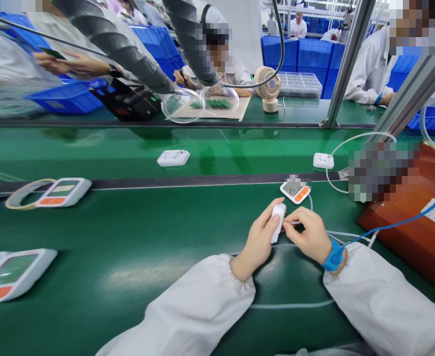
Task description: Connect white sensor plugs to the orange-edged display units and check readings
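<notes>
My left hand (pixel 261 236) is closed around a small white plastic device (pixel 279 222), tilted on edge above the green bench. Its front face is turned away from me. My right hand (pixel 306 232) pinches the end of a thin white cable (pixel 294 223) at the device's right side; whether the end is inside a socket is hidden by my fingers. Just beyond my hands lies a white display unit (pixel 295 191) with orange buttons and digits lit on its screen. A blue wrist strap (pixel 335 256) sits on my right wrist.
White display units with orange panels (pixel 64 193) lie at left, by a roll of tape (pixel 13 198). Two white housings (pixel 173 157) rest on the green belt (pixel 239 148). A reddish-brown box (pixel 406 227) stands right, with a blue cord (pixel 406 222). Co-workers sit opposite.
</notes>
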